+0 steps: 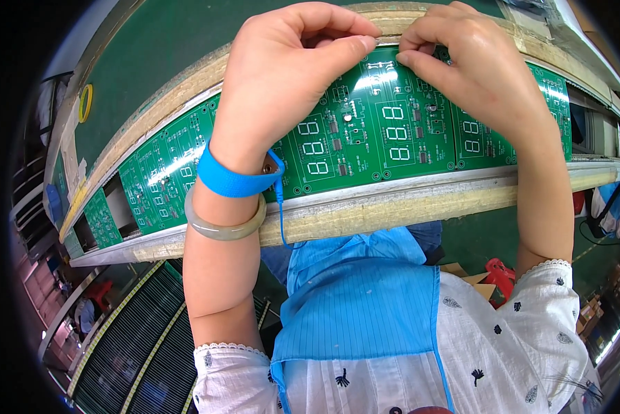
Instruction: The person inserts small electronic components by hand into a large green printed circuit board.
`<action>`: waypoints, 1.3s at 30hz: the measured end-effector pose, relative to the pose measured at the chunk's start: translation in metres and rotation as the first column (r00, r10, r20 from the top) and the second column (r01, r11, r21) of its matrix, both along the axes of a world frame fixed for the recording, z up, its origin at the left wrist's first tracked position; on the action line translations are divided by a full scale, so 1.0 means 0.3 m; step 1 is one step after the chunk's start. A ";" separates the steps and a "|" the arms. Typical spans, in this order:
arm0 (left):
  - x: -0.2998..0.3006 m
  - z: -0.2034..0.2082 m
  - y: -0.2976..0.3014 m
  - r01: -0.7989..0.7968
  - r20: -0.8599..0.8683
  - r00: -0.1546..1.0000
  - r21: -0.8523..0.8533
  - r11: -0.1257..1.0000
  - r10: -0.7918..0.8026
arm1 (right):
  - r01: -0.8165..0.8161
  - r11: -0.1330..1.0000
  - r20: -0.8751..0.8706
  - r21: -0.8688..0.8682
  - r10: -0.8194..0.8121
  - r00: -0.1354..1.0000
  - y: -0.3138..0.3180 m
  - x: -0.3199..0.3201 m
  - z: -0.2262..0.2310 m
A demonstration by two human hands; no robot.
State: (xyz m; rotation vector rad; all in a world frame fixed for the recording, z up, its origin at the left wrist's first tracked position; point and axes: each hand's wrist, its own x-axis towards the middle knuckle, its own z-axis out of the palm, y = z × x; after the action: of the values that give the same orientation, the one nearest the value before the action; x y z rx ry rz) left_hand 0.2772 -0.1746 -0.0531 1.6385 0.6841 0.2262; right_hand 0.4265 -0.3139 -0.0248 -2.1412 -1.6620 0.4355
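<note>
My left hand is at the far edge of a green circuit board, with its thumb and forefinger pinched together. Facing it, my right hand is closed in a pinch over the same far edge, thumb tip close to the board. Whatever is between the fingers of either hand is too small or hidden to make out. White seven-segment digit outlines and small dark chips show on the board. A blue wrist strap with a cord and a pale bangle are on my left arm.
More green boards lie in a row along the track, partly behind my forearms. A wood-and-metal rail borders the near side. A yellow tape ring lies at the far left. Black slotted racks stand below left.
</note>
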 end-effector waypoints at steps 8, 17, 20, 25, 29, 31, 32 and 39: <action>-0.002 0.001 -0.003 -0.009 -0.014 1.000 0.022 1.000 0.009 | -0.058 0.998 0.009 0.014 0.058 0.998 -0.002 0.007 -0.003; 0.000 -0.027 -0.005 0.028 -0.025 0.999 0.101 0.994 -0.026 | -0.036 0.999 0.007 -0.010 0.036 0.999 0.001 0.007 0.002; 0.000 -0.087 0.005 0.138 0.111 0.979 0.245 0.960 -0.169 | 0.042 0.998 -0.026 -0.045 -0.043 0.999 0.006 0.015 0.011; 0.016 -0.089 -0.009 0.154 0.136 0.969 0.330 0.931 -0.208 | 0.115 0.992 -0.123 -0.050 -0.120 0.985 -0.003 0.067 -0.019; 0.022 -0.069 -0.022 0.140 0.163 0.968 0.284 0.949 -0.192 | 0.134 0.990 -0.136 -0.044 -0.138 0.981 -0.009 0.076 -0.024; 0.022 -0.058 -0.023 0.183 0.053 0.976 0.344 0.921 -0.213 | 0.138 0.989 -0.148 -0.047 -0.143 0.979 -0.012 0.081 -0.025; 0.023 -0.058 -0.025 0.188 0.047 0.975 0.346 0.919 -0.217 | 0.134 0.990 -0.159 -0.053 -0.141 0.977 -0.012 0.082 -0.028; 0.039 -0.060 -0.034 0.197 0.032 0.973 0.398 0.896 -0.228 | 0.146 0.986 -0.222 -0.085 -0.161 0.962 -0.019 0.093 -0.019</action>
State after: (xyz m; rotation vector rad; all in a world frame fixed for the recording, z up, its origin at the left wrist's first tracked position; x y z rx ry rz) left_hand 0.2890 -0.1847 -0.0712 2.0634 0.4087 0.2803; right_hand 0.4543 -0.3196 -0.0305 -2.1568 -1.3626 0.6719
